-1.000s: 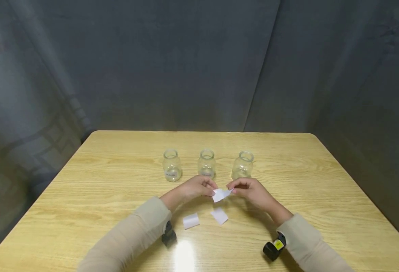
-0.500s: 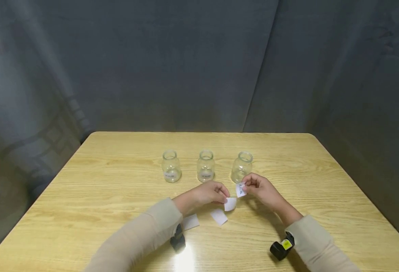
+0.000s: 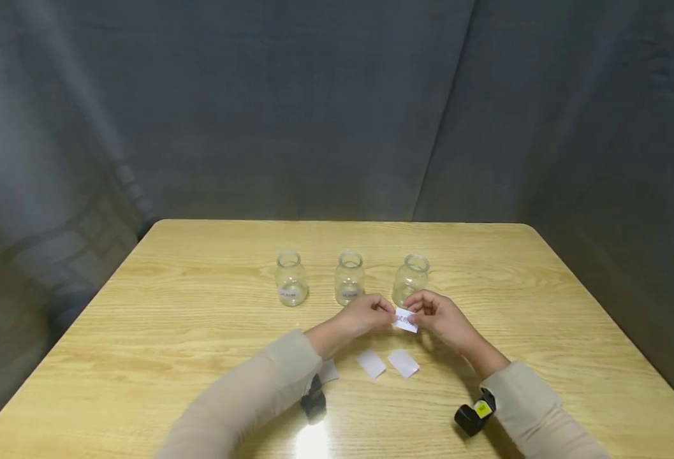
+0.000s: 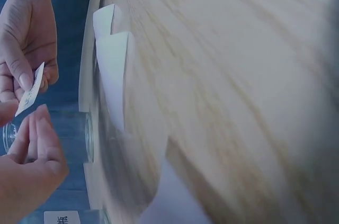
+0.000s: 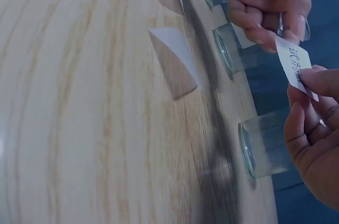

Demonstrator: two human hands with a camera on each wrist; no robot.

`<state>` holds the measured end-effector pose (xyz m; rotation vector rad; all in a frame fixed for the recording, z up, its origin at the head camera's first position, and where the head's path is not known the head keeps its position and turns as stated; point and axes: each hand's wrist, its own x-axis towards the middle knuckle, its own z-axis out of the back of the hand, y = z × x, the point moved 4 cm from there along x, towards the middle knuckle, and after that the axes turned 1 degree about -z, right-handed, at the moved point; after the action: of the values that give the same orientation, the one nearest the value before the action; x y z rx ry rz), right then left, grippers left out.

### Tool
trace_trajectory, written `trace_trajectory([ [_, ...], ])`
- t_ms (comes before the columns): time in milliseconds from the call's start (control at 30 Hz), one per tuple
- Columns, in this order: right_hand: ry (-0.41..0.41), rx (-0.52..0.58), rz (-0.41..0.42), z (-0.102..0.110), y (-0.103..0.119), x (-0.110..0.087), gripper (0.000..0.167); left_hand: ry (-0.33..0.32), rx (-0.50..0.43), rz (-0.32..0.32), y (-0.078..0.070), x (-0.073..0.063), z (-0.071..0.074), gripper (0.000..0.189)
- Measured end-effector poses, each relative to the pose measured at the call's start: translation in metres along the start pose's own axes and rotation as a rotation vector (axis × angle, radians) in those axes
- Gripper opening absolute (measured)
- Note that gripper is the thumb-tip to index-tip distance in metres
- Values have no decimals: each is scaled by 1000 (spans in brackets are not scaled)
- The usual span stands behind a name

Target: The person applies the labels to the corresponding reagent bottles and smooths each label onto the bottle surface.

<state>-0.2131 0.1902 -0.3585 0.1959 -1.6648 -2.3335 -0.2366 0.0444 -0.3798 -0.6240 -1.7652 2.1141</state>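
A small white label (image 3: pixel 405 320) with dark printed characters is held up in front of the right-hand glass jar (image 3: pixel 410 279). My right hand (image 3: pixel 441 319) pinches it between thumb and fingers, the thumb lying over the print. My left hand (image 3: pixel 365 317) has its curled fingertips at the label's left edge, as the right wrist view also shows at the corner of the label (image 5: pixel 292 61). Two more glass jars, the middle one (image 3: pixel 349 275) and the left one (image 3: pixel 291 277), carry printed labels low on their fronts.
Pieces of white paper lie on the wooden table (image 3: pixel 199 268): one at the right (image 3: pixel 403 363), one in the middle (image 3: pixel 371 363), and one at the left (image 3: pixel 328 371) partly hidden by my left wrist. Grey curtains (image 3: pixel 291 115) hang behind the table.
The backing paper that my left hand held now lies on the table at the right. My left hand has moved back up to the label, which my right hand has turned so its print faces me.
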Motion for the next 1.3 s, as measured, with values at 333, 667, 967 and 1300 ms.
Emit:
trace_trajectory([
  [333, -123, -24, -10, 6, -5, 0, 25, -119, 25, -78, -6, 8, -6, 8],
  [667, -244, 13, -106, 17, -19, -4, 19, -155, 65, -90, -6, 20, -14, 5],
  [967, -382, -51, -166, 22, -22, 4, 19, -278, 226, -63, -11, 28, -14, 3],
  [1300, -413, -55, -159, 21, -27, 11, 16, -382, 312, -63, -11, 34, -14, 7],
])
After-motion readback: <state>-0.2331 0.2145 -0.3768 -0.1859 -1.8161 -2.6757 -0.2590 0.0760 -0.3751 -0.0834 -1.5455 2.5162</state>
